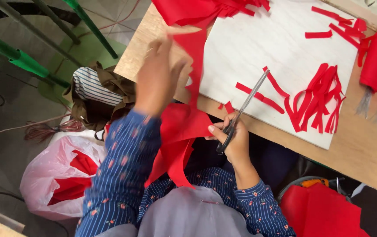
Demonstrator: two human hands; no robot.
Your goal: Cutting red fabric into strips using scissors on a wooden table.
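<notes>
Overhead, red fabric meets steel scissors at a crowded worktop

Seen from above, a plain wooden worktop (364, 149) carries a pale rectangular board (258, 44) strewn with narrow cut strips of red fabric (318, 98), which lie in a loose fan near the board's lower right corner. A red fabric-wrapped roll with silvery fringe (375, 59) rests at the worktop's right edge. Below the worktop, on the grey floor, sit a translucent plastic bag holding red cloth (61, 180) and a brown bag with a striped cloth (96, 90); green metal chair legs (17, 57) cross the upper left.

The left hand (155, 81) is raised and closed in a pinch on the upper edge of a large piece of red fabric (182, 131), which hangs from the worktop's edge down to the person's lap. The right hand (232, 138) is curled through the dark handles of a pair of long metal scissors (243, 109), just beside the fabric's right edge. Their long axis runs diagonally, blades shut or nearly so, tips pointing up and right over the board.
</notes>
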